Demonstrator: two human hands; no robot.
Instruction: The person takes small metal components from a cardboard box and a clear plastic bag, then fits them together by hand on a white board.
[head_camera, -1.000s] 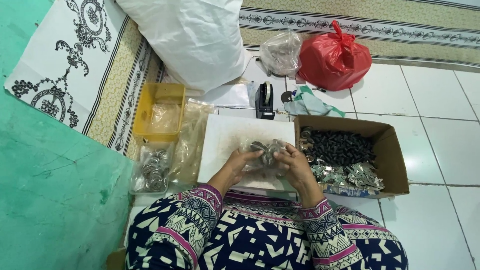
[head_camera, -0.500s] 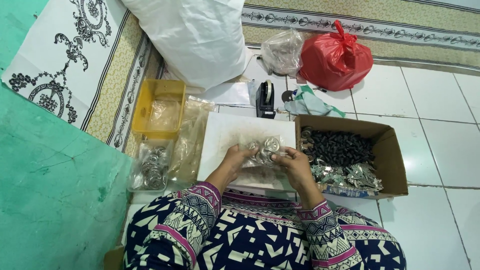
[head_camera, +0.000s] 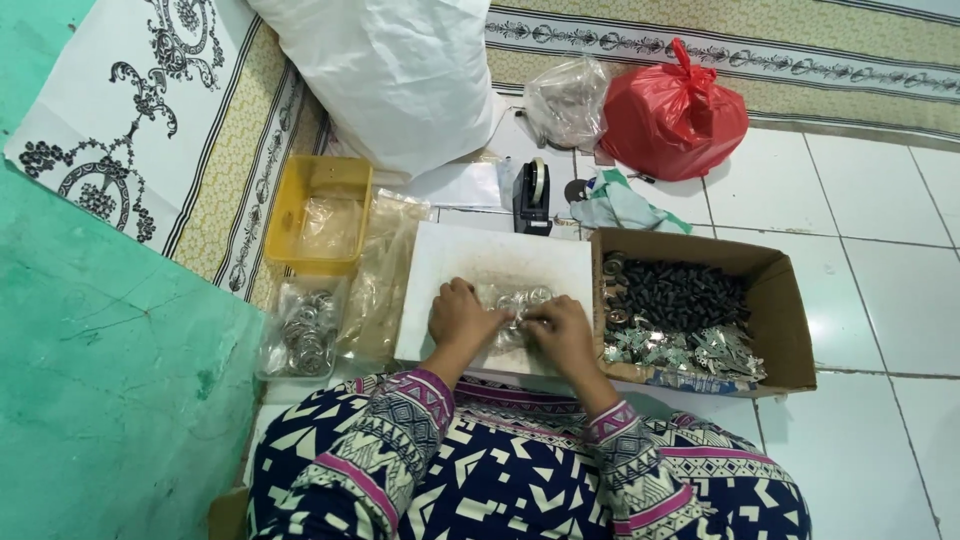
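Small clear plastic bag of silvery metal rings (head_camera: 518, 305) lay on the white, dirt-smudged flat board (head_camera: 450, 255), near the board's middle, between both hands. Left hand (head_camera: 460, 318) rested on the bag's left edge, fingers curled down onto the film; right hand (head_camera: 562, 335) met it from the right, fingertips pinching the plastic (exact grip hidden under the knuckles). Neither hand was spread flat.

Handling judgement: the film looked thin, soft and slippery, while the contents looked dense and hard, so the bag would likely sag and shift its weight when lifted. Best taken at the gathered mouth, or cupped from beneath; pinching one wall alone might stretch or tear it. The rings themselves did not look fragile.

Left of the board: flat clear empty bags (head_camera: 378, 275), then a second clear bag of metal rings (head_camera: 305, 335) and, beyond that, a yellow plastic tub (head_camera: 318, 212). Right of the board, touching its edge: an open brown cardboard box (head_camera: 780, 310) holding dark cylindrical parts (head_camera: 680, 292) and flat silvery pieces (head_camera: 690, 350). Beyond the board's far edge: a black tape dispenser (head_camera: 533, 195), a large white sack (head_camera: 390, 70), a tied red plastic bag (head_camera: 673, 118) and a clear bag (head_camera: 565, 100) beside it.
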